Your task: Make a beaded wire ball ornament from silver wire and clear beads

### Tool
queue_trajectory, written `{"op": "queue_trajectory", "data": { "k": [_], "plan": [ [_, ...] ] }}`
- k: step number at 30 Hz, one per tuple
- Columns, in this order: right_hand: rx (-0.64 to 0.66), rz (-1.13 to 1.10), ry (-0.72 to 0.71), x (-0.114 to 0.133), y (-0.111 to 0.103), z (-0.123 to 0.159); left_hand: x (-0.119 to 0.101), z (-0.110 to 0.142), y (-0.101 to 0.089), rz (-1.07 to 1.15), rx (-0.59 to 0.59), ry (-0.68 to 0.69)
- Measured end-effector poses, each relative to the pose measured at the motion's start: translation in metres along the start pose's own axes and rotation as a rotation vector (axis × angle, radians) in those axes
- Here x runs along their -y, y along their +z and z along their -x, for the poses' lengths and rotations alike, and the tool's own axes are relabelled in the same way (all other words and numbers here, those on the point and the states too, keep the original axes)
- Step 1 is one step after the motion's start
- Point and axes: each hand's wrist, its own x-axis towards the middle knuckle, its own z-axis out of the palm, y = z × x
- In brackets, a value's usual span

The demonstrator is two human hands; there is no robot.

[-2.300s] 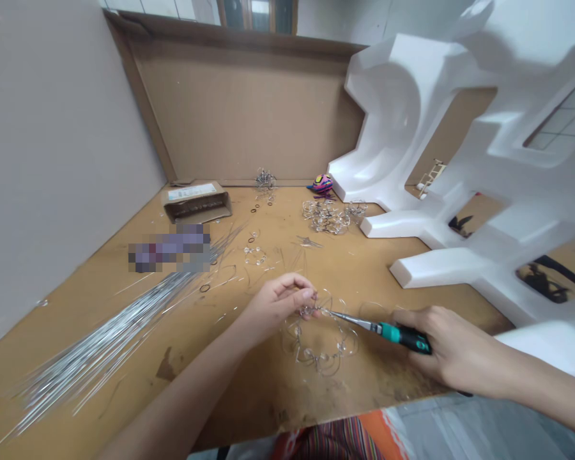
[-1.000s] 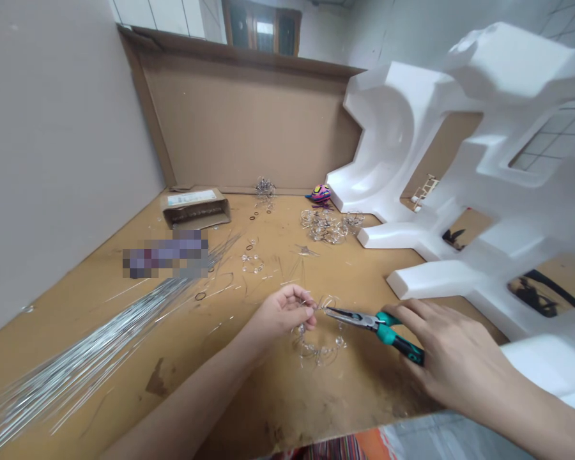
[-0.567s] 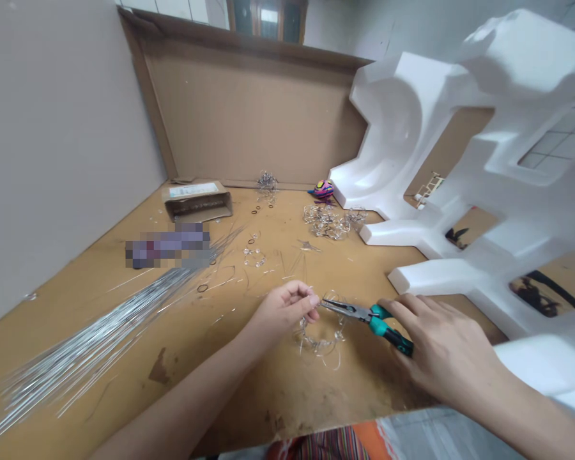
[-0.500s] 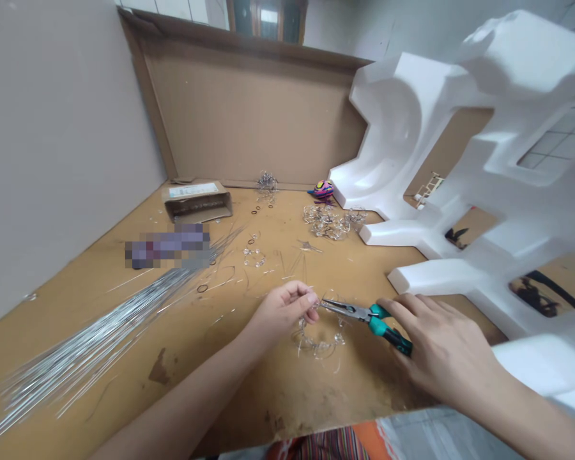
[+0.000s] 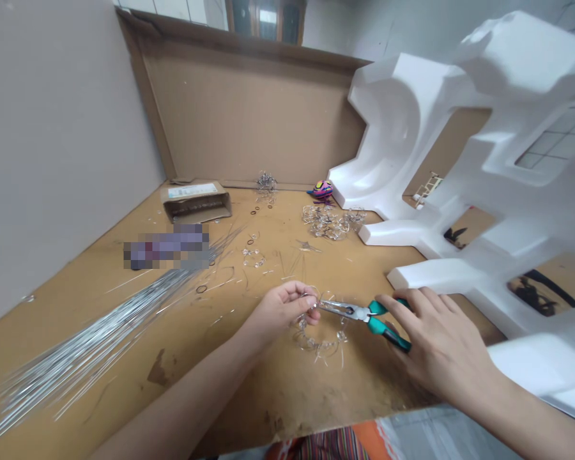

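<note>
While the left hand [image 5: 280, 312] pinches the top of a wire ring [image 5: 319, 338] between thumb and fingers, the right hand [image 5: 441, 345] grasps teal-handled needle-nose pliers [image 5: 349, 311]; their tips reach the wire just beside the left fingertips [image 5: 311, 305]. The ring lies low over a wooden board [image 5: 278, 390], directly below the hands; whether it touches the board, I cannot tell. Left of the hands, a long bundle of straight wires [image 5: 91, 345] fans across the board; a black rubber band [image 5: 201, 289] lies near its tip. Farther back sit a tangled heap of wire rings [image 5: 328, 220], a cardboard box [image 5: 196, 202] and a small pink toy [image 5: 322, 189]; white foam packing [image 5: 412, 147] stands along the right.
</note>
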Motion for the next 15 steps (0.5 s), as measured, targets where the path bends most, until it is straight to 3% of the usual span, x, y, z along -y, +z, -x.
{"op": "queue_trajectory", "data": {
  "k": [9, 15],
  "plan": [
    [-0.015, -0.042, 0.06, 0.0007, 0.005, 0.0075, 0.0019, -0.003, -0.0034, 0.061, 0.116, -0.034],
    [-0.121, -0.065, 0.097, -0.0043, 0.0037, 0.0065, 0.005, -0.0046, -0.0029, 0.164, 0.086, -0.039]
  ]
}}
